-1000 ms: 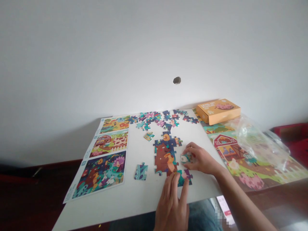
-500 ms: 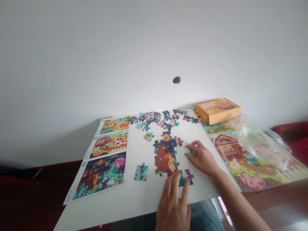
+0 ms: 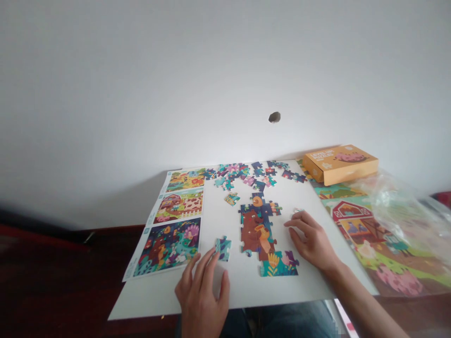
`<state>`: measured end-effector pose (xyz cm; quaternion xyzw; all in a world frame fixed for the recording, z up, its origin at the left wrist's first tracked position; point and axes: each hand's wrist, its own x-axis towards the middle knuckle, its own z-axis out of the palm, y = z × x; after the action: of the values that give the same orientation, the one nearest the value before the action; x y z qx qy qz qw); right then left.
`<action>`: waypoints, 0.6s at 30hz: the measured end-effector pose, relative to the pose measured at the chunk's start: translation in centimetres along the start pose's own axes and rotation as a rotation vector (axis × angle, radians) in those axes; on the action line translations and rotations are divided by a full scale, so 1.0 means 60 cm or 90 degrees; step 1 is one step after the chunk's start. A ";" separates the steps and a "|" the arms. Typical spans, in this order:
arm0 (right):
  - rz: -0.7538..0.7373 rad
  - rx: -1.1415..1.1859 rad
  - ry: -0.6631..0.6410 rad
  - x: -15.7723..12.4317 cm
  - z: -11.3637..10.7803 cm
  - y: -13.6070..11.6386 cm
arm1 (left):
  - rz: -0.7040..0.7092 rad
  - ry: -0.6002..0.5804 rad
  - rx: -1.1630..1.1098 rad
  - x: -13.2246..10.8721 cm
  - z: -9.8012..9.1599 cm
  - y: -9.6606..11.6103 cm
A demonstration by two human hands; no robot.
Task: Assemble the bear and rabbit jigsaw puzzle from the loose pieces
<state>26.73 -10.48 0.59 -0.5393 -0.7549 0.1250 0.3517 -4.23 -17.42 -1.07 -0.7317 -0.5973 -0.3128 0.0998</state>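
Head view: a teal leaf-patterned piece (image 3: pixel 224 249) is lying just beyond the left hand (image 3: pixel 203 291), towards the far edge of the white surface (image 3: pixel 151 303) and slightly to the right. The left hand is the nearer one; it is lying open, palm down, fingers spread and pointing at the far edge, and is gripping nothing. One fingertip is overlapping the piece's left side, though whether it is touching cannot be told. The right hand (image 3: pixel 312 241) is resting on the other side of the bear section (image 3: pixel 252 230), near the surface's right edge, fingers loosely bent and thumb standing apart, showing no grip; a small pale piece (image 3: pixel 298 210) is peeping out past its fingers, mostly hidden, so its direction is staying unclear.

The teal piece is sitting closer to the near edge than the far one, between the picture sheet (image 3: pixel 169 249) along the left edge and the bear section, apart from both. Its tab is pointing at the far edge, and its longer axis seems to be running from near edge to far. The bear section's long axis is running likewise, its bottom row extending rightwards alongside the near edge, its narrow top pointing towards the far edge
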 end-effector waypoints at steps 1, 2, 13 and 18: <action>-0.014 0.010 -0.013 0.001 0.001 0.000 | 0.011 -0.002 0.015 -0.002 0.000 -0.005; -0.025 0.018 -0.025 0.001 0.003 0.001 | 0.023 -0.006 0.026 -0.003 0.000 -0.007; -0.050 0.050 -0.068 0.000 0.001 0.008 | 0.000 -0.113 0.121 0.004 -0.003 0.026; -0.042 0.054 -0.041 0.004 -0.005 -0.003 | -0.001 -0.100 0.047 0.008 -0.009 0.030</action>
<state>26.73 -10.37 1.01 -0.4943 -0.7772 0.1627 0.3538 -2.70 -17.79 0.05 -0.7494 -0.6148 -0.2326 0.0794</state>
